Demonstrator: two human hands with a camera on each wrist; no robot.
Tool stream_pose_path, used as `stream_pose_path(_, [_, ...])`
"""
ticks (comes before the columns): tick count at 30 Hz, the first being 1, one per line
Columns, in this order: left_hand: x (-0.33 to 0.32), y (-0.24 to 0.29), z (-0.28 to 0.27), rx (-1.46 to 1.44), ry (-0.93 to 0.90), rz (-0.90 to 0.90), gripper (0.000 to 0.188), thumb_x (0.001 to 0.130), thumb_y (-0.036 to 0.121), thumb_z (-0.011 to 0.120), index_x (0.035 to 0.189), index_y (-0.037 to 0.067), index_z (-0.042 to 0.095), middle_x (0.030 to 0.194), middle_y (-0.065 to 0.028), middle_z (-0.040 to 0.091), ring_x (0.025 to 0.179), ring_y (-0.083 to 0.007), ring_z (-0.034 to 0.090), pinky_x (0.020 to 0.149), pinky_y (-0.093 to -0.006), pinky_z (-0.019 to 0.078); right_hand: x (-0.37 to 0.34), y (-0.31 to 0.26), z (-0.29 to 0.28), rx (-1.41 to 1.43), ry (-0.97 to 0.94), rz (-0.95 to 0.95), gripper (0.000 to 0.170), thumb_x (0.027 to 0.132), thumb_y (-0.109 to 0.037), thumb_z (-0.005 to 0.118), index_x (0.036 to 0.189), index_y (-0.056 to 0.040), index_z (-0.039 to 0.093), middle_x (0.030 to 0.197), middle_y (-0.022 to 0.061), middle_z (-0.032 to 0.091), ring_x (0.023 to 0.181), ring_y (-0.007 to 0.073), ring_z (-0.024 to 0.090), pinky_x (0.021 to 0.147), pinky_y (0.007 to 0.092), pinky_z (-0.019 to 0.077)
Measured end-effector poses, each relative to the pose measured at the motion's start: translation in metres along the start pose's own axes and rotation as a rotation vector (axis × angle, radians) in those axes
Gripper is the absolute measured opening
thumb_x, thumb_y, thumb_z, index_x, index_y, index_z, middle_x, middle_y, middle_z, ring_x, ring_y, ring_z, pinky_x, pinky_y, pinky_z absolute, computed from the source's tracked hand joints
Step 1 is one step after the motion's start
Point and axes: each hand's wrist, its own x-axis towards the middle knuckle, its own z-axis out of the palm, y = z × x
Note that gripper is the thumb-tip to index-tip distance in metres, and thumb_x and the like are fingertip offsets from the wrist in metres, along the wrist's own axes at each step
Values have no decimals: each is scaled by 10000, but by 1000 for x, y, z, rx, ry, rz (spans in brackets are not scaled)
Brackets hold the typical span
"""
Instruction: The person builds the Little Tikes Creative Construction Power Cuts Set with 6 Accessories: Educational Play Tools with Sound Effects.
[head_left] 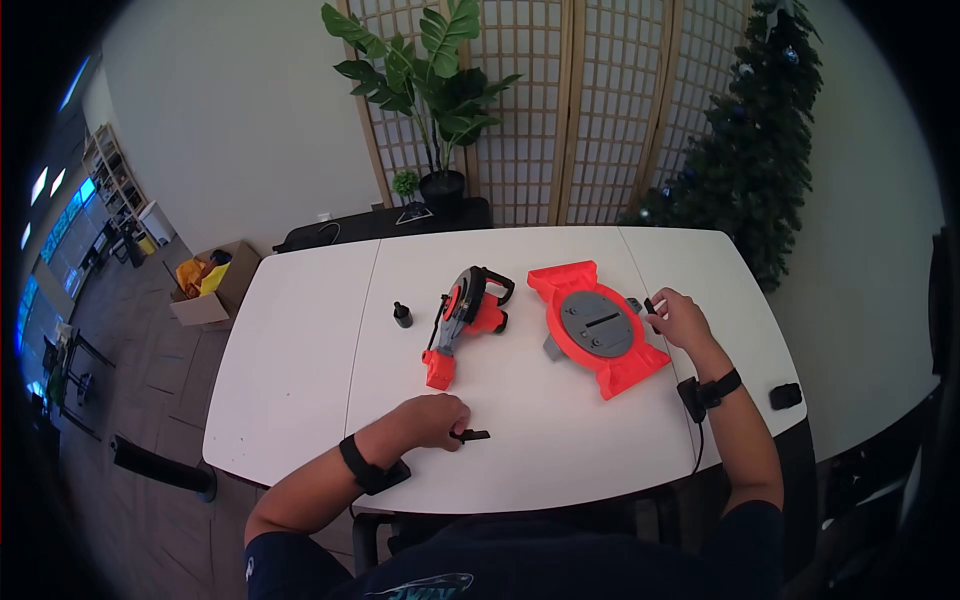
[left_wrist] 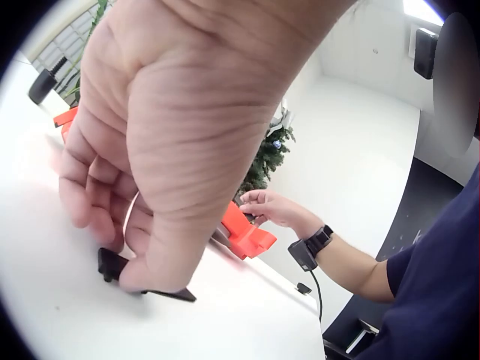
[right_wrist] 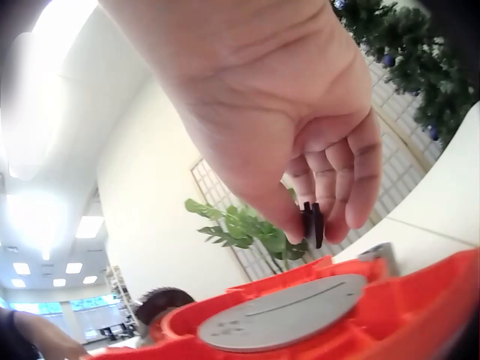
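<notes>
My left hand is low over the front of the table, pinching a thin black strip. In the left wrist view, the thumb lies along this strip close to the tabletop. My right hand is at the right side of a red miter saw base with a grey slotted disc. Between thumb and fingertips it holds a small black piece, raised above the base's rim. Left of the base lies the red and grey saw head with its round blade and black handle.
A black screw-ended handle stands left of the saw head. At the table's right edge sits a small black object. A cable hangs from the right wrist camera. Behind the white table are a potted plant and a folding screen.
</notes>
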Motion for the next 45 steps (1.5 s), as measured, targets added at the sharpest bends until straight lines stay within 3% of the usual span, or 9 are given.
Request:
stream_pose_path(3, [-1,3,-6,-171,-52,-97,252,740,171,786,931,78,650,809,-49,680,789,-240,683,710,-371,527,10,39,14,26,-104,181,334,858,-75,736,1148,-30,575,855,110,711,662,189,711,539,305,546])
stream_pose_path(9, [-1,1,-5,-172,-72,-133,273,744,167,782,972,78,660,828,-48,686,806,-229,687,726,-359,533,13,67,38,26,-105,70,324,803,-119,780,1053,-20,599,828,123,723,748,223,713,676,349,555])
stream_pose_path(16, [-6,7,-2,-43,34,-116,253,741,242,765,895,57,687,856,-98,687,842,-285,688,757,-390,552,7,48,35,2,-144,124,369,779,-184,807,1066,-38,626,874,97,716,787,251,704,707,361,558])
stream_pose_path(18, [-8,9,-4,-11,75,-109,268,742,270,757,880,51,686,855,-107,683,848,-297,688,765,-400,557,4,47,36,-201,33,-40,345,804,-215,792,1065,-54,633,941,93,713,795,262,700,724,362,557])
stream_pose_path(25, [-7,10,-8,93,129,-179,225,800,228,690,941,53,686,911,-117,685,843,-306,692,770,-423,569,-32,-39,2,-26,22,-126,344,859,-295,764,1069,-56,633,1001,106,696,883,253,689,769,351,550])
stream_pose_path(32, [-12,7,-27,-136,466,-70,178,874,182,683,958,35,627,847,-118,665,767,-296,672,702,-403,544,-62,-71,-3,-129,-199,-446,762,720,-467,865,1249,1,577,1217,181,615,1083,346,628,935,412,514])
stream_pose_path(38, [-27,-41,-57,-322,738,-266,220,889,194,715,973,-6,675,879,-123,690,726,-222,654,674,-356,526,-76,-59,1,-208,-224,-588,880,645,-394,917,1321,-11,505,1395,182,475,1198,378,559,1033,433,473])
stream_pose_path(43, [-32,-85,-53,-447,512,-488,177,990,177,553,1023,7,589,897,-65,692,798,-155,615,734,-317,505,-77,-37,32,-328,-109,-603,690,708,-174,836,1308,-47,521,1341,158,509,1184,349,574,984,443,499])
stream_pose_path(45, [-30,-88,-46,-824,441,-528,217,1010,208,437,1015,21,547,913,-64,668,832,-162,605,750,-324,497,-77,-39,32,-324,-102,-601,663,707,-126,815,1292,-46,513,1318,154,507,1179,349,572,976,445,502])
